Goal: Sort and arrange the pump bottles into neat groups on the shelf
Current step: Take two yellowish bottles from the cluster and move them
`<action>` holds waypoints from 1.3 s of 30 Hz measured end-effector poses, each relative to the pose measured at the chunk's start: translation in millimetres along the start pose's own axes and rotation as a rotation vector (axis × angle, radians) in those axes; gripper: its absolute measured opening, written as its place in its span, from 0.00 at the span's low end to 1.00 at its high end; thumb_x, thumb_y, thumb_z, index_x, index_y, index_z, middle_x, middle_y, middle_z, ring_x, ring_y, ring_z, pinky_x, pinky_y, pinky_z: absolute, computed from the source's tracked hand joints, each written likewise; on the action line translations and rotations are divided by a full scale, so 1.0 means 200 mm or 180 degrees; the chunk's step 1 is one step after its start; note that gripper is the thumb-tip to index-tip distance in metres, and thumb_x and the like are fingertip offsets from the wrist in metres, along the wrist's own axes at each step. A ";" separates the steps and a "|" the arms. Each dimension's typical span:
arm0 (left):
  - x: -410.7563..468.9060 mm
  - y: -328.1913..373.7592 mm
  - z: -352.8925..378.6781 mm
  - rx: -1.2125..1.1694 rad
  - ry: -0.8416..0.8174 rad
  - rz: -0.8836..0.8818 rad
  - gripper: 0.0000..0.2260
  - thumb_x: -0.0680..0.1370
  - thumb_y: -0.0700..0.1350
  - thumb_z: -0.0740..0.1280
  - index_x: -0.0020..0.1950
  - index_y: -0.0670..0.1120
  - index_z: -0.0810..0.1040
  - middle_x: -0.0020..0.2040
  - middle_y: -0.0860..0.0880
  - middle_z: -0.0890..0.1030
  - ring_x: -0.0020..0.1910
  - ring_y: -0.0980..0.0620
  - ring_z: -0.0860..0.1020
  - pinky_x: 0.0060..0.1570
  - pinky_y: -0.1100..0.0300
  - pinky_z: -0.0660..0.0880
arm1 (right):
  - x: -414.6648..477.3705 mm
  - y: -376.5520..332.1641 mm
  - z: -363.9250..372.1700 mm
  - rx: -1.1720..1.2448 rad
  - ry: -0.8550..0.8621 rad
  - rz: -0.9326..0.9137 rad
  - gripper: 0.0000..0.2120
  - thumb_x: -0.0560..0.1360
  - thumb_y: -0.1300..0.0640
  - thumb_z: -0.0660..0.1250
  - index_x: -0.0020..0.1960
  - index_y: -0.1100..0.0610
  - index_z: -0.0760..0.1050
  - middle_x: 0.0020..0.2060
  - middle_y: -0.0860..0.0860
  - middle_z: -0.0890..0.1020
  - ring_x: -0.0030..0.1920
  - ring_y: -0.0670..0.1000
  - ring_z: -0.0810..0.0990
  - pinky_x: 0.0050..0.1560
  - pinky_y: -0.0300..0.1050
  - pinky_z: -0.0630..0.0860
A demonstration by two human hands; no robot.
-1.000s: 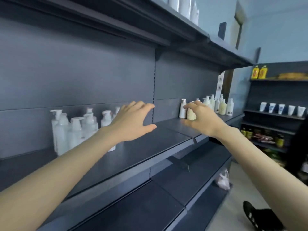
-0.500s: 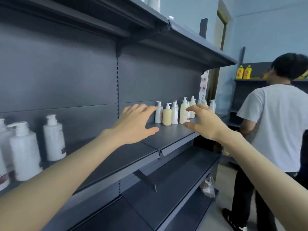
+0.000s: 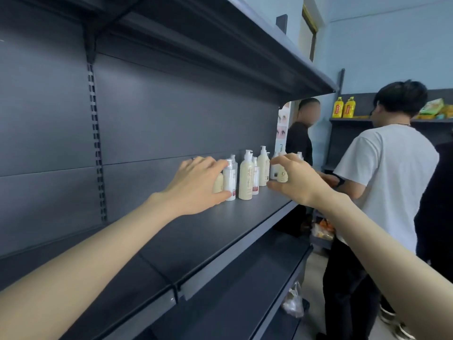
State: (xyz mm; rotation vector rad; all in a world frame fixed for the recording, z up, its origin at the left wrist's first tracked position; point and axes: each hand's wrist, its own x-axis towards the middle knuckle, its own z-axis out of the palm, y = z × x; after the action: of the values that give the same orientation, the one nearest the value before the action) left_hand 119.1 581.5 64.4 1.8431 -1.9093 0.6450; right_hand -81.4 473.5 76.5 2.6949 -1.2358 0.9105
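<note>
Left hand (image 3: 196, 185) spread wide against a white bottle (image 3: 230, 181); right hand (image 3: 291, 179) half-open beside a small bottle (image 3: 282, 176), apparently to gather the cluster.

two hands (image 3: 196, 185), two yellow bottles (image 3: 343, 107), two bystanders (image 3: 382, 182)

The shelf (image 3: 220, 231) is dark grey. The pump bottles (image 3: 245, 179) are white and cream, some with red bands low down. Two yellow bottles (image 3: 343, 107) bear red labels. The wall (image 3: 392, 45) is pale blue.

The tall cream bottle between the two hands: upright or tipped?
Upright. The cream bottle stands on its base on the shelf, pump head straight up, untouched between both hands.
</note>
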 end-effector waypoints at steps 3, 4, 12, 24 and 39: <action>0.19 0.01 0.17 0.0046 -0.0033 -0.0018 0.29 0.75 0.60 0.62 0.73 0.52 0.60 0.66 0.52 0.70 0.67 0.49 0.65 0.65 0.54 0.59 | 0.15 0.17 0.08 0.0016 0.0016 -0.0009 0.25 0.74 0.51 0.68 0.68 0.55 0.67 0.66 0.54 0.70 0.63 0.57 0.71 0.60 0.48 0.67; 0.25 0.01 0.24 0.0044 -0.0040 -0.0041 0.28 0.75 0.60 0.62 0.72 0.52 0.61 0.66 0.52 0.70 0.67 0.49 0.65 0.65 0.54 0.59 | 0.20 0.23 0.11 0.0034 -0.0005 -0.0019 0.25 0.74 0.51 0.67 0.68 0.55 0.67 0.66 0.54 0.70 0.63 0.57 0.70 0.61 0.49 0.67; 0.59 0.03 0.71 0.0030 -0.0148 -0.0568 0.28 0.74 0.61 0.63 0.71 0.53 0.63 0.65 0.51 0.72 0.66 0.49 0.67 0.62 0.54 0.62 | 0.57 0.68 0.42 0.0339 -0.0445 -0.0232 0.27 0.75 0.50 0.66 0.71 0.56 0.64 0.68 0.53 0.66 0.54 0.52 0.73 0.58 0.49 0.72; 0.81 -0.16 1.09 -0.0522 -0.0115 -0.1962 0.34 0.72 0.58 0.69 0.72 0.51 0.57 0.70 0.50 0.63 0.66 0.46 0.67 0.59 0.48 0.70 | 1.08 0.93 0.85 0.1187 -0.0926 -0.0499 0.34 0.74 0.51 0.69 0.74 0.56 0.57 0.70 0.53 0.65 0.65 0.55 0.71 0.60 0.48 0.72; 1.01 -0.56 1.44 -0.1608 0.0241 -0.2691 0.37 0.66 0.56 0.75 0.68 0.47 0.60 0.66 0.49 0.67 0.62 0.48 0.71 0.57 0.52 0.72 | 1.46 0.92 1.30 0.2432 -0.0684 0.0154 0.30 0.70 0.45 0.72 0.62 0.57 0.61 0.45 0.46 0.76 0.50 0.50 0.77 0.49 0.47 0.75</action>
State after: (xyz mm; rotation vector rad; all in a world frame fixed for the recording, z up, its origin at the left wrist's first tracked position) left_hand 230.7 246.2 -45.4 1.9746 -0.9440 -0.0516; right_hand 66.3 78.5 -21.6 3.4270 -1.1594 1.3567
